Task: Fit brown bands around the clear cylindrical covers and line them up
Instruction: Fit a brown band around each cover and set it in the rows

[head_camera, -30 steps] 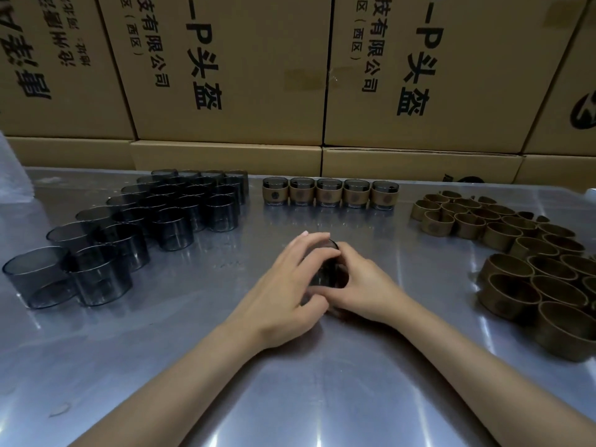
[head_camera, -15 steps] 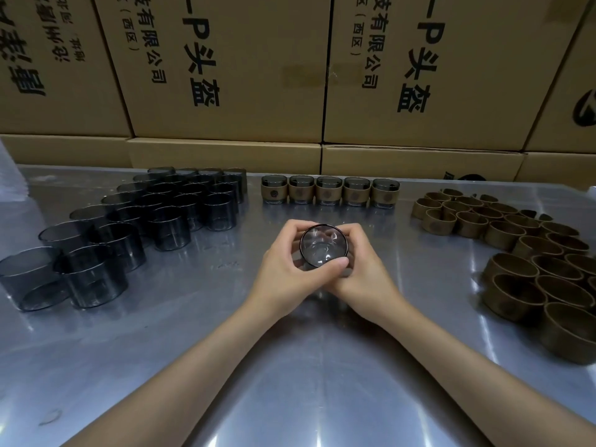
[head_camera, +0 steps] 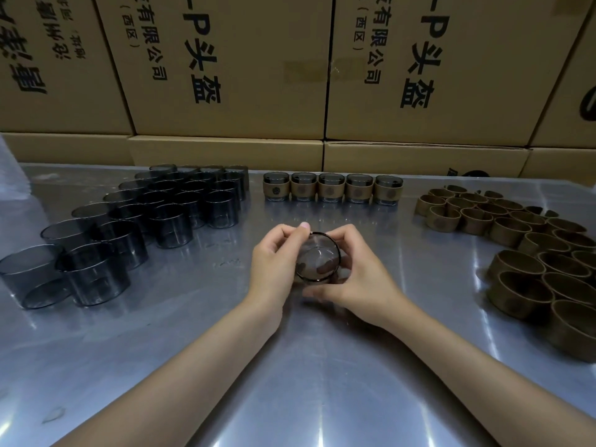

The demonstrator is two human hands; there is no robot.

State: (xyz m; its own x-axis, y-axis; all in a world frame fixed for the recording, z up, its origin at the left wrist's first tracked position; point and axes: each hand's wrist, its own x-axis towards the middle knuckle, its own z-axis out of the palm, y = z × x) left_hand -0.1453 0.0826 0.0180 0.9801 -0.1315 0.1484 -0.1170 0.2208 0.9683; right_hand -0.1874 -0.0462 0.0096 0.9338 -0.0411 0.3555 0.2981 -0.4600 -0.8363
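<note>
A clear smoky cylindrical cover is held between both hands over the middle of the steel table, its open rim tipped toward me. My left hand grips its left side with thumb and fingers curled on the rim. My right hand wraps its right side and underside. Whether a brown band sits around it is hidden by the fingers. A row of several banded covers stands at the back centre. Bare covers crowd the left; loose brown bands lie on the right.
Stacked cardboard boxes form a wall behind the table. A bit of clear plastic bag shows at the far left edge.
The hands turned the cover from lying hidden under the fingers to rim-up facing me, then tilted and lowered it slightly. The left fingers now curl over the top rim.
</note>
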